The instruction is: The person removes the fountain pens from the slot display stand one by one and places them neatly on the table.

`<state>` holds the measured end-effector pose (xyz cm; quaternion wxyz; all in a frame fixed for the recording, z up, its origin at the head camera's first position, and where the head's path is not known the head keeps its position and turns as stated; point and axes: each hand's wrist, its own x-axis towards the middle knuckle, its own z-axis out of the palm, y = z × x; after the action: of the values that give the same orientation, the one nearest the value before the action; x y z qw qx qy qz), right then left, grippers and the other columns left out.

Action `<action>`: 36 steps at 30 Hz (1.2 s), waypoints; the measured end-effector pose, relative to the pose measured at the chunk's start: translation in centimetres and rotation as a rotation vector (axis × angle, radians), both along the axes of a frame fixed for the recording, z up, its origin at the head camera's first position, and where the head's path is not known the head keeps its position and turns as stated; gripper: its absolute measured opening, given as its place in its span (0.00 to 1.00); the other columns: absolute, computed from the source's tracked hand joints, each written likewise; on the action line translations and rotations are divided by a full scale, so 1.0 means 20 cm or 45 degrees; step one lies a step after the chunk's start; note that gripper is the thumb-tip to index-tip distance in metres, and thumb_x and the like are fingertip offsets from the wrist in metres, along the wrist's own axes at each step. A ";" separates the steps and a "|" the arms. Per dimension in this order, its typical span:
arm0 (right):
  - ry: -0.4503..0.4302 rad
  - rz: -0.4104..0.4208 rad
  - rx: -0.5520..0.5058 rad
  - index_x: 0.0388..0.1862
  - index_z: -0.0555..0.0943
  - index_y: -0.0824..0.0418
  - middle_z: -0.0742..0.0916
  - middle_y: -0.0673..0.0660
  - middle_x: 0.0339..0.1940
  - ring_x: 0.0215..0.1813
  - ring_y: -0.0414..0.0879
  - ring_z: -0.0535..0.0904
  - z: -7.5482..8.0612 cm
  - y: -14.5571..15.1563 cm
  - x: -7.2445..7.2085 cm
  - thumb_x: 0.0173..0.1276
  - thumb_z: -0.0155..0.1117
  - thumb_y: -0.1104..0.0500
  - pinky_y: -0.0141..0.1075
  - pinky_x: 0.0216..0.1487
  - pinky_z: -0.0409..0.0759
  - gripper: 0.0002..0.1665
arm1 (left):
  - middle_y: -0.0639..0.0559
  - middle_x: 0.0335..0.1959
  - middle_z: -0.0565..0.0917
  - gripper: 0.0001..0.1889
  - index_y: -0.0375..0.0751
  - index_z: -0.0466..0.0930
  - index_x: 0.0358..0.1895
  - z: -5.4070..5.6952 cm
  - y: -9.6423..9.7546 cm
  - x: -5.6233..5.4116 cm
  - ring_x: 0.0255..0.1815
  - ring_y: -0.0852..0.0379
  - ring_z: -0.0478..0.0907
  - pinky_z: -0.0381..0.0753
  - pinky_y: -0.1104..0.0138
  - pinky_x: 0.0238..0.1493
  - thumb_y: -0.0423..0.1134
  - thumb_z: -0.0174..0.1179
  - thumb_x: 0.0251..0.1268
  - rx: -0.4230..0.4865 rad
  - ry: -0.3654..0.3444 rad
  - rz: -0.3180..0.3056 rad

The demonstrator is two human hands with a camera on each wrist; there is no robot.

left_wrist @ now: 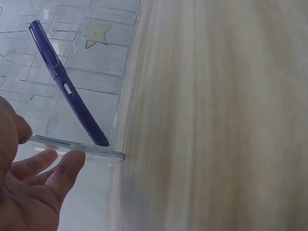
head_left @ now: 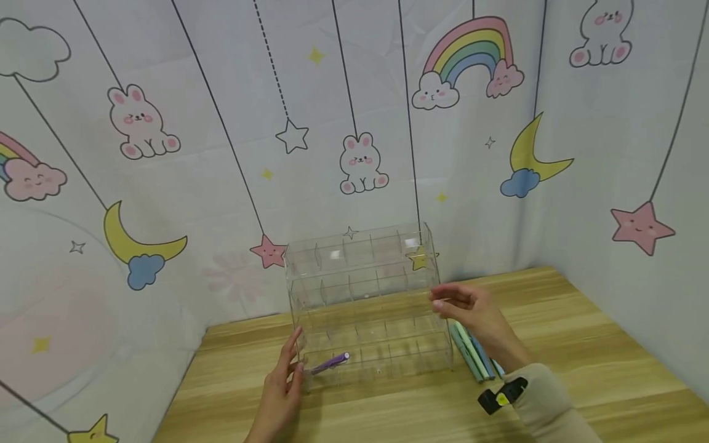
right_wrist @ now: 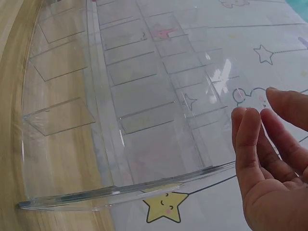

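Note:
A clear acrylic rack [head_left: 365, 296] with tiers of small compartments stands on the table. A purple pen [left_wrist: 72, 94] leans in the lowest tier at the left end. My left hand [head_left: 281, 387] is at the rack's left side, fingertips [left_wrist: 72, 161] against the outer face of the side panel and thumb near the panel's edge. Beside the upper right side of the rack is my right hand [head_left: 476, 317], its fingers loosely bent and thumb apart from them, holding nothing. Several green and blue pens [head_left: 471, 354] lie on the table below the right hand, partly hidden by it.
The wood-grain table [head_left: 598, 351] reaches back to a white curtain [head_left: 221, 184] printed with rabbits, stars and moons, which hangs behind and on both sides. A black wrist strap [head_left: 501, 397] sits at the right sleeve cuff.

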<state>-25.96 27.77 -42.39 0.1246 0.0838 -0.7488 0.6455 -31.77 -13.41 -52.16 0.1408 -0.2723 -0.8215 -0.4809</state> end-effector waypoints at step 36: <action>-0.014 0.202 0.184 0.61 0.85 0.65 0.90 0.68 0.57 0.51 0.49 0.91 -0.09 -0.38 -0.10 0.76 0.72 0.56 0.38 0.49 0.92 0.20 | 0.29 0.81 0.69 0.40 0.54 0.58 0.86 -0.02 0.00 -0.01 0.59 0.22 0.85 0.95 0.55 0.44 0.19 0.53 0.78 -0.021 0.040 0.017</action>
<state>-27.90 20.08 -44.26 0.0625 0.1480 -0.7850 0.5983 -31.97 -13.46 -52.49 0.1544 -0.2755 -0.8249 -0.4689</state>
